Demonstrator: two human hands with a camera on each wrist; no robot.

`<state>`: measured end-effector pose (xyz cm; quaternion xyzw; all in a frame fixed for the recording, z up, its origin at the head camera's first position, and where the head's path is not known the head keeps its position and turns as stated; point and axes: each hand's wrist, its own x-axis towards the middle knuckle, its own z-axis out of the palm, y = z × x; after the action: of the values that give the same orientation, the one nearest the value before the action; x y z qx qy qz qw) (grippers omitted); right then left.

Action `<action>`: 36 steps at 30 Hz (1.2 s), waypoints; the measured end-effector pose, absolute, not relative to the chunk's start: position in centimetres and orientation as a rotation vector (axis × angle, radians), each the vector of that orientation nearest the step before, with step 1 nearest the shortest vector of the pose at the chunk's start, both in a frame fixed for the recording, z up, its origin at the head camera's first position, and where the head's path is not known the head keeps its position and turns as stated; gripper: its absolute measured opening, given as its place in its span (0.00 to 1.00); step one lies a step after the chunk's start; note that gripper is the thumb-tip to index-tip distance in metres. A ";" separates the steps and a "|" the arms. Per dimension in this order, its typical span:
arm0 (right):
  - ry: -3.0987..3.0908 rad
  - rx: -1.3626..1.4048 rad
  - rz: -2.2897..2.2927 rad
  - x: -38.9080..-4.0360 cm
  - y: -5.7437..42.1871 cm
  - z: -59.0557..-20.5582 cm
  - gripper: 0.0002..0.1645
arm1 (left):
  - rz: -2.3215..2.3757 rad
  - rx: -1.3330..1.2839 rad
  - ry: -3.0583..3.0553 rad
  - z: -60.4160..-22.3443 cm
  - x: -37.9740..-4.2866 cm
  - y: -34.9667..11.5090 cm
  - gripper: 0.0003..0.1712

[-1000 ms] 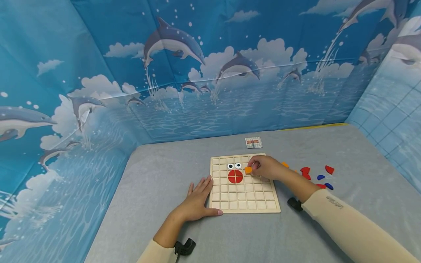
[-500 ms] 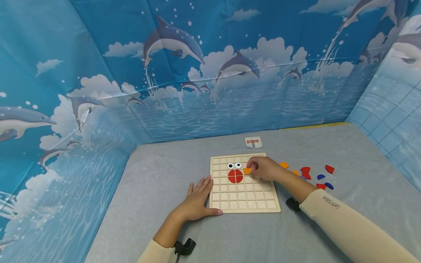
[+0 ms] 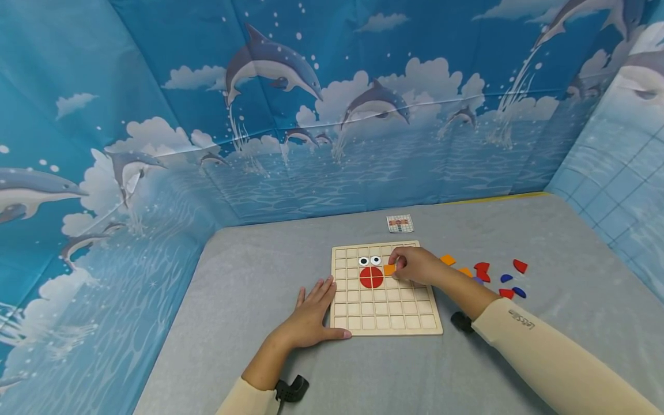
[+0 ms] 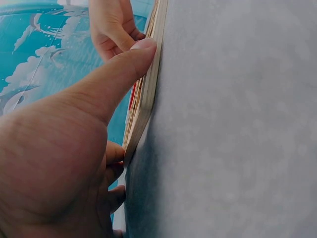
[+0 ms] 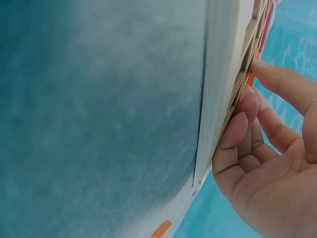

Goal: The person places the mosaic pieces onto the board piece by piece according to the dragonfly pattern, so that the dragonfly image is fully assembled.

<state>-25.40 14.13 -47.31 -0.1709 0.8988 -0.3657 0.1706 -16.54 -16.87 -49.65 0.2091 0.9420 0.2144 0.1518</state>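
Head view: right hand (image 3: 417, 266) over the board (image 3: 386, 323), fingers curled, thumb and forefinger pinching an orange piece (image 3: 389, 269) that sits on the grid at 3 o'clock of the red circle (image 3: 371, 278) and touching it; two eyes (image 3: 369, 261) at 12 o'clock of the circle. Left hand (image 3: 311, 314) lies flat on the grey table (image 3: 249, 300), fingers straight and spread, thumb along the board's near-left corner, holding nothing. Loose pieces (image 3: 498, 275), red, blue and orange, on the table at 3 o'clock of the board, apart from both hands. A small card (image 3: 400, 224) at 12 o'clock of the board. Left wrist view: thumb (image 4: 119, 74) pressed against the board's edge (image 4: 148, 94); right hand (image 4: 111, 25) visible beyond. Right wrist view: fingertips (image 5: 242, 119) resting on the board's face (image 5: 223, 74), orange piece (image 5: 251, 78) just showing between finger and board; another orange piece (image 5: 162, 229) lies on the table nearby.
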 end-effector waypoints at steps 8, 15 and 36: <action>2.533 -0.485 -1.059 -25.8 14.4 -47.6 0.13 | 0.618 0.604 2.707 -49.7 -16.5 -16.9 0.68; 2.469 -0.461 -1.168 -25.9 15.3 -47.5 0.18 | 0.620 0.602 2.704 -49.6 -16.5 -16.8 0.68; 2.474 -0.270 -1.387 -25.3 20.7 -45.3 0.28 | 0.604 0.603 2.709 -49.6 -16.5 -16.8 0.68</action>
<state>-25.30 20.67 -45.27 -0.0938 0.8592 -0.4815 0.1456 -16.45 -16.81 -49.61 0.2100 0.9430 0.2103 0.1499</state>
